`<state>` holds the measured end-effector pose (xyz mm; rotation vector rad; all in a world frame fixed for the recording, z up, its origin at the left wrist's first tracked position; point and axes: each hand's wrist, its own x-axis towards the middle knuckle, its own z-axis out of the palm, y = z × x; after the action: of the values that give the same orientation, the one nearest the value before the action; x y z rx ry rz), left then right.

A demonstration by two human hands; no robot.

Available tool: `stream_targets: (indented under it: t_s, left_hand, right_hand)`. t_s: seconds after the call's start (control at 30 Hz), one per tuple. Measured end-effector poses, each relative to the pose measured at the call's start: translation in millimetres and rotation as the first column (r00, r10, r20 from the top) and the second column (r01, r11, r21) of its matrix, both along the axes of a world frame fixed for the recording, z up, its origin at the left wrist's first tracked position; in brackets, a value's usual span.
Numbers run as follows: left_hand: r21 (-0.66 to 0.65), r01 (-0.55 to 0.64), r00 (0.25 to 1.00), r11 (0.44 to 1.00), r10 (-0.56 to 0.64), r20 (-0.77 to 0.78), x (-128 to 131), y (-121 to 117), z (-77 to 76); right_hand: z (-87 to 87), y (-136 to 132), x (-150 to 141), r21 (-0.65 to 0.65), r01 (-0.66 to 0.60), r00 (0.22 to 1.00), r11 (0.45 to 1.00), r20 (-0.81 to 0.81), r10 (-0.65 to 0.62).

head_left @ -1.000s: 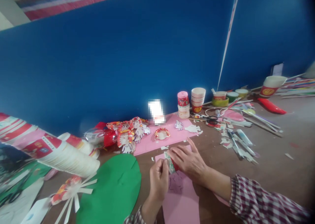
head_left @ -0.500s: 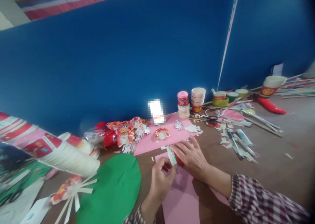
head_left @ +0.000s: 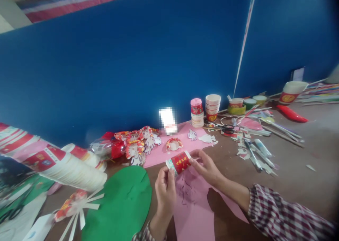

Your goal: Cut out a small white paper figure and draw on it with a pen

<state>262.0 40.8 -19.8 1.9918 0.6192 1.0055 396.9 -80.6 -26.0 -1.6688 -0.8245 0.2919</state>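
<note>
Between my two hands is a red paper cup piece [head_left: 182, 163] with yellow print, a white edge and a green-marked white end. My left hand [head_left: 165, 189] pinches its left, green-marked end between thumb and fingers. At the other end, my right hand [head_left: 207, 167] grips the white edge. Below it lies a pink paper sheet [head_left: 194, 212] with dark pen lines. Just beyond my hands, a ring of red and yellow paper [head_left: 174, 144] rests on another pink sheet [head_left: 156, 154], near small white animal cutouts [head_left: 192, 135].
A green paper oval [head_left: 119, 202] and leaning stacked paper cups [head_left: 76, 172] are at left. Finished-looking paper figures [head_left: 136, 143] lie by the blue partition [head_left: 119, 64]. Upright cups [head_left: 212, 106], black scissors [head_left: 229, 128], pens [head_left: 253, 154] and a glue tube [head_left: 262, 148] are at right.
The red cup piece has been lifted and turned so its printed face shows. My right hand no longer lies flat over it but grips its right end; my left has shifted left.
</note>
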Motion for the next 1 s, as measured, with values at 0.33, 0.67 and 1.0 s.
stream_targets:
  t_s: [0.33, 0.67, 1.0]
  left_hand:
    - [0.023, 0.045, 0.999, 0.999, -0.045, -0.012, 1, 1, -2.1]
    - [0.121, 0.035, 0.998, 0.992, -0.028, -0.062, -2, 0, -3.5]
    - [0.201, -0.007, 0.998, 0.980, 0.019, -0.055, -4, 2, -4.6]
  right_hand:
    - [7.8, 0, -5, 0.064, 0.031, 0.996, 0.997, -0.081, -0.026]
    - [19.7, -3, -17, 0.106, -0.215, 0.940, 0.971, -0.249, 0.235]
    - [24.1, -2, -20, 0.144, -0.183, 0.950, 0.972, -0.227, 0.213]
